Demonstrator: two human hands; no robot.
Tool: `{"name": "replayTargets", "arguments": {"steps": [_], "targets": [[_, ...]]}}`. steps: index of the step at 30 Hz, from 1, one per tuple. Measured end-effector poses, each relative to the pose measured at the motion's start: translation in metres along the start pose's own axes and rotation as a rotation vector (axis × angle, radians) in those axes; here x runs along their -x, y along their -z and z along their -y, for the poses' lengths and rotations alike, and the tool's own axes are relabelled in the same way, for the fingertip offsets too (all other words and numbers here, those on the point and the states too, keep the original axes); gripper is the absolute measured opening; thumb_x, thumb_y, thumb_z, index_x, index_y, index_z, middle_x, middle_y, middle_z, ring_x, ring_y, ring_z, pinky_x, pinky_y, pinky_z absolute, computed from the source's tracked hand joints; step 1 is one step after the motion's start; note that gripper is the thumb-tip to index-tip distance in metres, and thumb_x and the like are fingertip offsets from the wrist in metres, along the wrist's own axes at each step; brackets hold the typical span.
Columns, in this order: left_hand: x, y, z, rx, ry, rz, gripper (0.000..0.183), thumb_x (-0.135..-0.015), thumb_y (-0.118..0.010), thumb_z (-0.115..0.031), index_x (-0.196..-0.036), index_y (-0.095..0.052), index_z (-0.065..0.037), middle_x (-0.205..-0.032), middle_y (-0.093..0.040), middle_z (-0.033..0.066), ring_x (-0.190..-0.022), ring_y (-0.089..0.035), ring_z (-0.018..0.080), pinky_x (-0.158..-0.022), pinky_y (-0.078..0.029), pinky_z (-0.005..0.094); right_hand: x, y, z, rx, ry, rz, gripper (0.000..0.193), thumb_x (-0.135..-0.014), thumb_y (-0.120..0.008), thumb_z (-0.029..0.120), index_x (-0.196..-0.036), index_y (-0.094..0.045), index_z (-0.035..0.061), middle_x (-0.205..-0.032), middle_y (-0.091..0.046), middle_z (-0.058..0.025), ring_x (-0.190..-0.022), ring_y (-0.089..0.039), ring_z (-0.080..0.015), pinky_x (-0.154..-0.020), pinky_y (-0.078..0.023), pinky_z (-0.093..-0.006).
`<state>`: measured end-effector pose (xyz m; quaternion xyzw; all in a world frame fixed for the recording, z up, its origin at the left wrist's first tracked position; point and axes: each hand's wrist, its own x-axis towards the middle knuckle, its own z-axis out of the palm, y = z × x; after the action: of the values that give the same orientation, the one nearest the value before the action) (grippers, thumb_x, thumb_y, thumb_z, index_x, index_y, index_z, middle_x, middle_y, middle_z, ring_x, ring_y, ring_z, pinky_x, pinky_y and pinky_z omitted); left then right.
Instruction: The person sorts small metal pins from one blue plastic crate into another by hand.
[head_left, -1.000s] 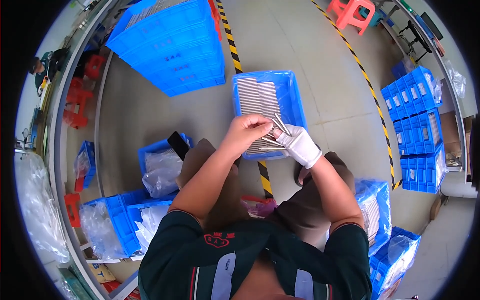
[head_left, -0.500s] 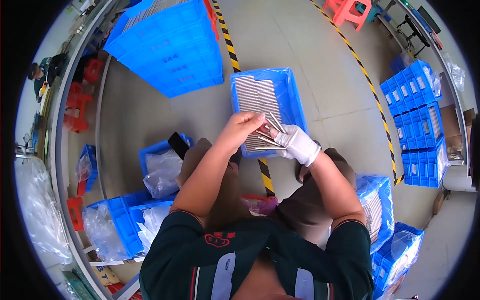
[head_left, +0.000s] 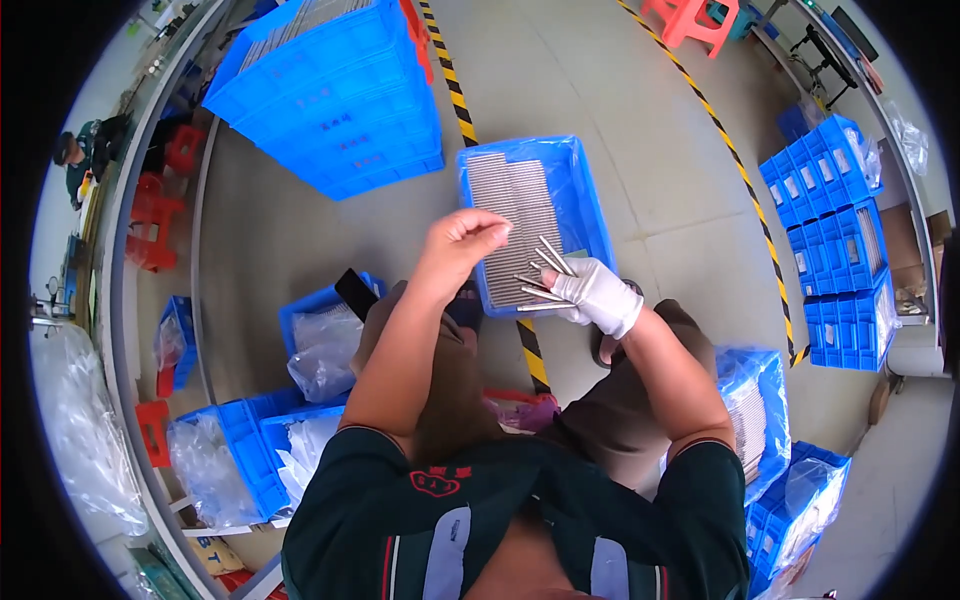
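In front of me a blue plastic crate [head_left: 590, 190], lined with clear film, holds tightly stacked rows of thin metal rods [head_left: 510, 195]. Over its near right part is my right hand [head_left: 603, 297] in a white glove, gripping several loose silvery rods [head_left: 552, 256] that fan out to the left. My bare left hand [head_left: 458, 250] hovers above the crate's left edge, apart from the right one. Its thumb and forefinger are pinched together; whatever may lie between them is too small to make out.
Tall stacked blue crates [head_left: 340, 120] stand at the far left. Another film-lined crate of rods [head_left: 750, 420] sits by my right side. Left of my legs are crates with plastic bags [head_left: 325, 345] and a dark phone [head_left: 355, 293]. More crates [head_left: 835, 250] line the right.
My left hand has drawn back leftward from the rods in my right hand, its fingers now pinched. The gloved hand has shifted slightly right and down, still holding the fanned rods.
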<state>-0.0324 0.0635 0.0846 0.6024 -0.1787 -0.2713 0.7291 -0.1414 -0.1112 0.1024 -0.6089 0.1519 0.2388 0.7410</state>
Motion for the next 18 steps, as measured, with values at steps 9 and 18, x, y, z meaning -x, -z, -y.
{"name": "replayTargets", "arguments": {"steps": [9,18], "targets": [[0.003,-0.008,0.002,0.037,0.173,0.164,0.016,-0.078,-0.061,-0.009,-0.089,-0.06,0.002,-0.08,-0.06,0.004,-0.073,-0.054,0.0077,-0.067,-0.044,0.0211,-0.005,-0.001,-0.006,0.008,0.017,0.051,0.025,-0.085,-0.054,0.031,-0.08,-0.055,0.0068,-0.055,-0.041,0.0046,-0.043,-0.034,-0.0043,-0.038,-0.023,-0.019],[0.004,-0.006,0.001,-0.059,0.115,0.16,0.013,-0.076,-0.062,-0.005,-0.086,-0.061,0.002,-0.077,-0.06,0.003,-0.071,-0.054,0.0071,-0.065,-0.044,0.021,-0.008,-0.002,-0.006,0.01,0.017,0.074,0.024,-0.085,-0.053,0.03,-0.08,-0.054,0.0068,-0.056,-0.04,0.0053,-0.043,-0.033,-0.0041,-0.038,-0.022,-0.0191]]}}
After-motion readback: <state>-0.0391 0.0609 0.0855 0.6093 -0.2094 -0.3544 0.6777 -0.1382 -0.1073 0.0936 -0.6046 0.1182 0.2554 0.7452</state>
